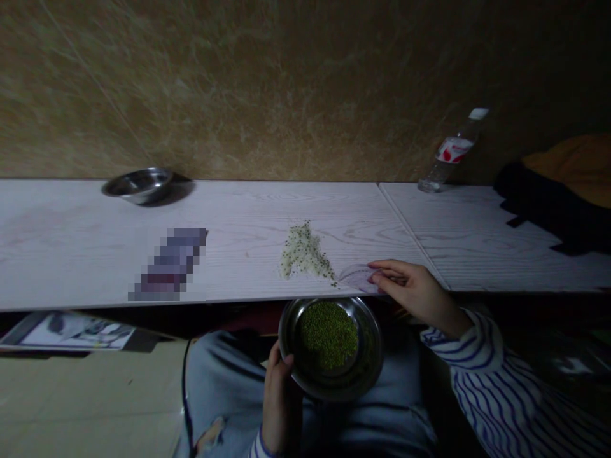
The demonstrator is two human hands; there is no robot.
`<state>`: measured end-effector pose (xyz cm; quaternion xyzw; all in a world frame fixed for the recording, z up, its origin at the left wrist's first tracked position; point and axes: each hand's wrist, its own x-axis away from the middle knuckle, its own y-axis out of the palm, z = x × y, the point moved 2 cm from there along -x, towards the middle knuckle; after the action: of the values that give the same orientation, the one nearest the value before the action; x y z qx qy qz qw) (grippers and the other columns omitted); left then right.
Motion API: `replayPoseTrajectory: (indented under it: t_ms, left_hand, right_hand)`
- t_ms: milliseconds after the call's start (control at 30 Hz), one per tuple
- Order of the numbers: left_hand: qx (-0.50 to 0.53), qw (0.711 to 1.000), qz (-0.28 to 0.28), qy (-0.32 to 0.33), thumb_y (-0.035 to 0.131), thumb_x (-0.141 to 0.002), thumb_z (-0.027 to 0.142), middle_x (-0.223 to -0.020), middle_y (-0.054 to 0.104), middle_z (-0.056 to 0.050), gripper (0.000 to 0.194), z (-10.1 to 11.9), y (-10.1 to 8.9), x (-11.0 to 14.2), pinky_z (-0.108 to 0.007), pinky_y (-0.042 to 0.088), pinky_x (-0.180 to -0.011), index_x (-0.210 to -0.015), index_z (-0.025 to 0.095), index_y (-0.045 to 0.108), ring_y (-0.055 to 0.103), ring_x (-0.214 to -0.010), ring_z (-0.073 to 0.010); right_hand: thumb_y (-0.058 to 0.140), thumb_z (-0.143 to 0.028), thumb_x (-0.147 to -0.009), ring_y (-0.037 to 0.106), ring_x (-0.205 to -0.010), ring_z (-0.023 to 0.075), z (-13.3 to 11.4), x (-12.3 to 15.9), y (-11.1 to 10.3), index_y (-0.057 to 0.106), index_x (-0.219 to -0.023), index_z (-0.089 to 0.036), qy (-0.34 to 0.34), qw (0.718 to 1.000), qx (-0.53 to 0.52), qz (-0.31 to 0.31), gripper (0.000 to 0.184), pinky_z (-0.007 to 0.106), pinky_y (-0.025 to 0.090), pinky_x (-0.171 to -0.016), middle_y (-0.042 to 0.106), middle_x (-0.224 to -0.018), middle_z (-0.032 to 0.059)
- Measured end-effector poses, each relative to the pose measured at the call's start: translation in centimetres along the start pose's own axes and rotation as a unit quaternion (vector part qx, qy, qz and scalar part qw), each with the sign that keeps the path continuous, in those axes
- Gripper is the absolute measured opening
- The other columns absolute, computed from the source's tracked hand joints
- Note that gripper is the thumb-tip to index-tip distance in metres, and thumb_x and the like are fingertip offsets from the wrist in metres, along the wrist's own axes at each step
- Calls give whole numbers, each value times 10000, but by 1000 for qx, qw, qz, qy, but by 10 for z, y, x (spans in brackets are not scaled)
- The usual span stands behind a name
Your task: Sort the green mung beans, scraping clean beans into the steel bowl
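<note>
My left hand (281, 388) grips the left rim of a steel bowl (370, 356), thumb over the edge. Inside the bowl lie many small green beans (329, 334), which look like mung beans. It is held over my lap, just below the table's front edge. Between the fingers of my right hand (415, 289) is a clear, curved plastic protractor (356, 278), lying low over the tabletop. Its left tip is close to several green beans at the lower right end of a pile of white grains (305, 254), apparently rice, with green beans mixed in.
On the white table (243, 210), another steel bowl (138, 186) stands at the back left. A blurred-out flat object (169, 264) lies in front of it. A plastic bottle (453, 152) stands near the wall at right, beside a dark and orange cloth item (563, 191).
</note>
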<state>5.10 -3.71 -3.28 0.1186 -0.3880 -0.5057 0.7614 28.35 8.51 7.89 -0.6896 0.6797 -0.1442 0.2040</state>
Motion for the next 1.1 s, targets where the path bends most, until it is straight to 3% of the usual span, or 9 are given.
replayPoseTrajectory:
  t_ms: [1100]
  left_hand:
    - [-7, 1000, 11, 8, 754, -745, 407, -1135, 731, -76, 448, -2, -7, -3, -393, 504, -914, -1154, 225, 725, 589, -1195, -344]
  right_hand:
    - [723, -360, -778, 781, -787, 228, 1, 0, 6, 779, -997, -218, -11, 1000, -16, -19, 267, 331, 653, -737, 816, -882, 60]
